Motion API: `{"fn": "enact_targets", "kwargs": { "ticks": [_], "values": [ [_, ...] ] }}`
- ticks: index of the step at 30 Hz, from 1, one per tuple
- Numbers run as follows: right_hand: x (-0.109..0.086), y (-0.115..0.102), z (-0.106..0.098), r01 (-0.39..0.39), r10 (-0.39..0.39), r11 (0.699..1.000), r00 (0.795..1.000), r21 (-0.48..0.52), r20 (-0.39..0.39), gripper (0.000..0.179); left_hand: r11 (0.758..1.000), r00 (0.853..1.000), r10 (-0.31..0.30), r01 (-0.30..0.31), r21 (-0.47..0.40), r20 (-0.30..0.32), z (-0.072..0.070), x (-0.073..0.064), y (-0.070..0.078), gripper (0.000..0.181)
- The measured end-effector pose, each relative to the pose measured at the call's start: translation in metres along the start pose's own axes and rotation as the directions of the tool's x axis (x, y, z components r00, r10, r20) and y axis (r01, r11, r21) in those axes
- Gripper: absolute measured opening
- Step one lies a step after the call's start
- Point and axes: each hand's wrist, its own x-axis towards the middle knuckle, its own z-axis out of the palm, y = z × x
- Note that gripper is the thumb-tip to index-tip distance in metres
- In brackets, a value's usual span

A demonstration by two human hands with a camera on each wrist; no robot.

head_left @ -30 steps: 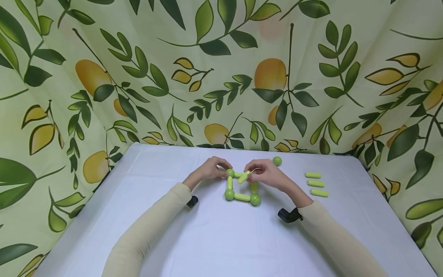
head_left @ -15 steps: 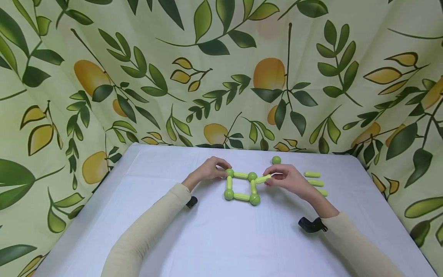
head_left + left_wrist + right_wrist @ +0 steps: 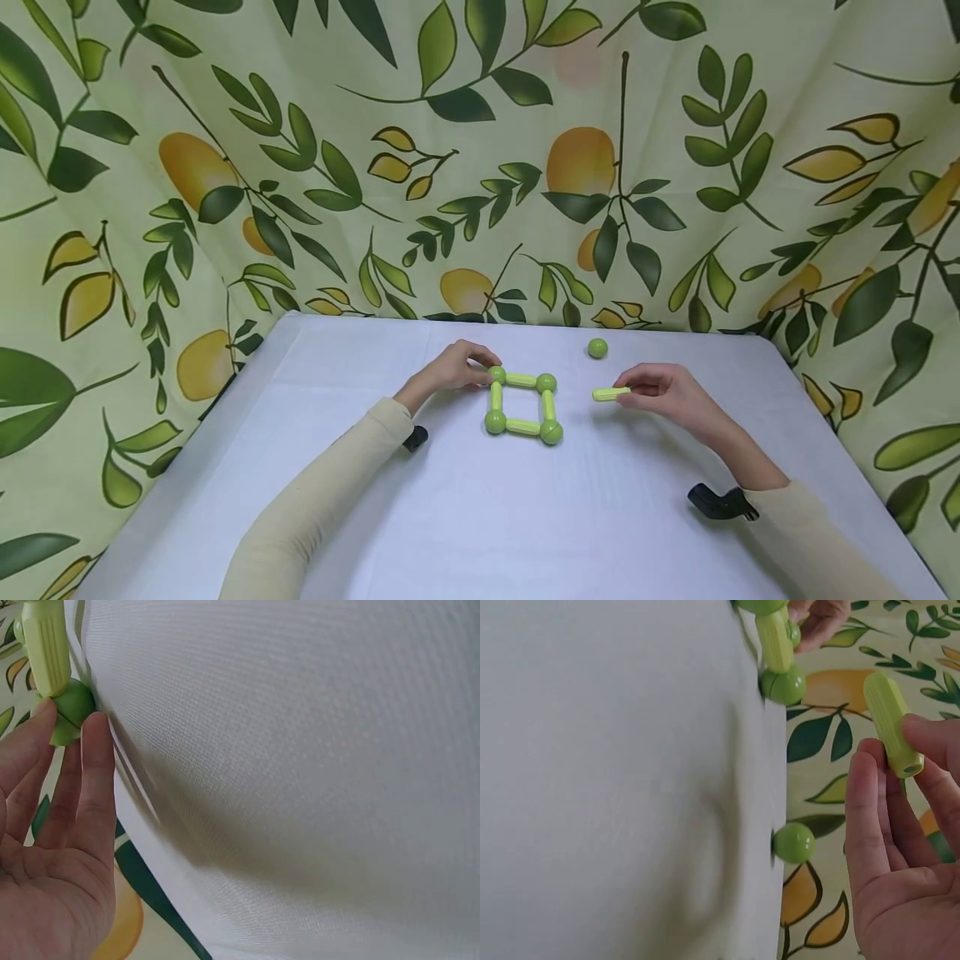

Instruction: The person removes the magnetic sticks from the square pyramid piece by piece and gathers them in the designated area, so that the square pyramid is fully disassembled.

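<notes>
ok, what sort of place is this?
Probably a staged tabletop recording spot: a white-covered table, a fruit-and-leaf-print fabric backdrop enclosing its back and sides, and a black device at each wrist. The room beyond is hidden.

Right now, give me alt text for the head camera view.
A person's right hand pinches a yellow-green rod over a white table, while the left hand holds the far-left corner of a square of rods and green balls. A loose green ball lies farther back, before a leafy backdrop.
</notes>
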Motion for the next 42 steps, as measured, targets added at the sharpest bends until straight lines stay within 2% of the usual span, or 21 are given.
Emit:
{"fn": "enact_targets", "kwargs": {
  "ticks": [8, 17, 27, 34, 42],
  "values": [
    [-0.023, 0.006, -0.024, -0.022, 0.018, 0.995, 0.998, -0.093, -0.052, 0.022, 1.000, 1.000, -0.001, 0.001, 0.000, 0.006, -0.001, 0.000, -0.001, 0.026],
    [-0.053, 0.017, -0.046, -0.046, 0.033, 0.990, 0.995, -0.134, -0.099, 0.023, 1.000, 1.000, 0.000, 0.000, -0.003, 0.011, -0.001, -0.001, 0.001, 0.026],
    [-0.082, 0.030, -0.066, -0.118, 0.078, 0.956, 0.985, -0.270, -0.153, 0.023, 1.000, 1.000, -0.009, 0.009, -0.002, 0.010, 0.000, 0.000, 0.001, 0.026],
    [-0.092, 0.039, -0.069, -0.134, 0.092, 0.955, 0.982, -0.266, -0.164, 0.021, 1.000, 1.000, -0.011, 0.011, 0.003, 0.013, -0.001, 0.001, 0.001, 0.027],
    [-0.092, 0.043, -0.067, -0.094, 0.051, 0.950, 0.988, -0.297, -0.147, 0.018, 1.000, 1.000, -0.027, 0.027, 0.000, 0.009, 0.000, 0.001, 0.000, 0.027]
  ]
}}
